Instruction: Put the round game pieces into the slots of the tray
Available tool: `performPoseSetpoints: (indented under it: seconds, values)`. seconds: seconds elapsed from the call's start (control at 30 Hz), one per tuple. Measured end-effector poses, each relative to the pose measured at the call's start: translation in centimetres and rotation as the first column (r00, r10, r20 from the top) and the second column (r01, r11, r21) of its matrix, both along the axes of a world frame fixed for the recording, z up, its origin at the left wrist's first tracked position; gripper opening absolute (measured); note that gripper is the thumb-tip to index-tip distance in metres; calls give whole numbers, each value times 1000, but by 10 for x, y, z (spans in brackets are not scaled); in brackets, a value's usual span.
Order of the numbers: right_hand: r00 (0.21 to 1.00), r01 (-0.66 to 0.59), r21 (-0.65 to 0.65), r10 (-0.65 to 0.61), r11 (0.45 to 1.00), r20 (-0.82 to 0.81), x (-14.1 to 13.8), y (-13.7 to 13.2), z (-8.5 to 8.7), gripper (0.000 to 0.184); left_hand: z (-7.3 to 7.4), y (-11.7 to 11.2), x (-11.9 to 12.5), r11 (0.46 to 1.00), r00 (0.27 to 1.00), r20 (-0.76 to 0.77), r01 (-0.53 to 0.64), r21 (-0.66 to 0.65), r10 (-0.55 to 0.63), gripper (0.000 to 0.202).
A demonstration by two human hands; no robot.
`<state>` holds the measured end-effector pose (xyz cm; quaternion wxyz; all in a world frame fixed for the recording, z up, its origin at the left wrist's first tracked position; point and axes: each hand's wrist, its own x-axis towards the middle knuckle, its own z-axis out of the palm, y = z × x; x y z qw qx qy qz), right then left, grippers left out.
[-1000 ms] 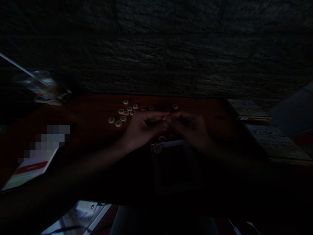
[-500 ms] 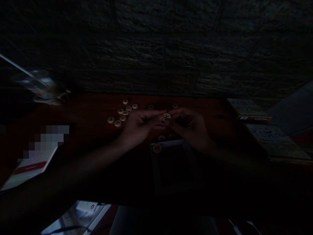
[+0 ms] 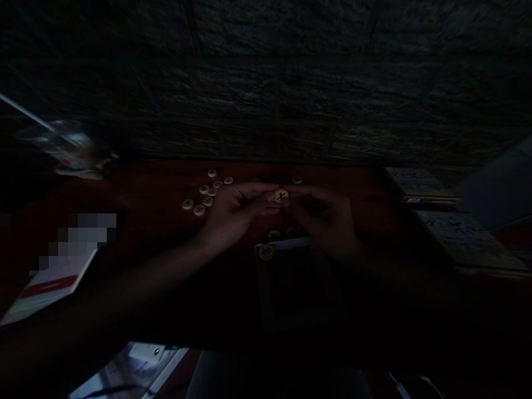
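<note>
The scene is very dark. My left hand (image 3: 233, 213) and my right hand (image 3: 326, 216) meet above a reddish wooden table (image 3: 145, 221). Between their fingertips sits a pale round game piece (image 3: 281, 195) with a dark mark on its face; both hands pinch it. Several more pale round pieces (image 3: 205, 194) lie scattered on the table just left of my left hand, and one lone piece (image 3: 296, 180) lies behind the hands. Below the hands stands a dark square box (image 3: 297, 280) with a red-marked piece (image 3: 266, 252) on its near-left corner.
A clear plastic cup with a straw (image 3: 70, 147) stands at the far left. A white and red booklet (image 3: 45, 291) lies at the left edge. Printed boards (image 3: 424, 185) lie stacked at the right. A dark stone wall (image 3: 266, 83) rises behind the table.
The pale piece, hidden between the fingertips a second ago, now shows face-up between both hands. The hands have lifted slightly; everything else stays put.
</note>
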<state>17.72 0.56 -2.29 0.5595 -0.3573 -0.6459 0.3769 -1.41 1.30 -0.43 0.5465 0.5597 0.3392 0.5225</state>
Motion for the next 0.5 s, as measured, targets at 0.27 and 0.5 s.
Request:
performPoseSetpoints:
  seconds: [0.27,0.5]
  values:
    - [999,2,23,-3,1000,50,1,-5,1,27,-1,0,0,1000,1000,-11,13,-15,-13,31]
    - [987,41,69,-52,997,154,2,-5,1,30,-2,0,1,999,998,-53,17,-29,-18,30]
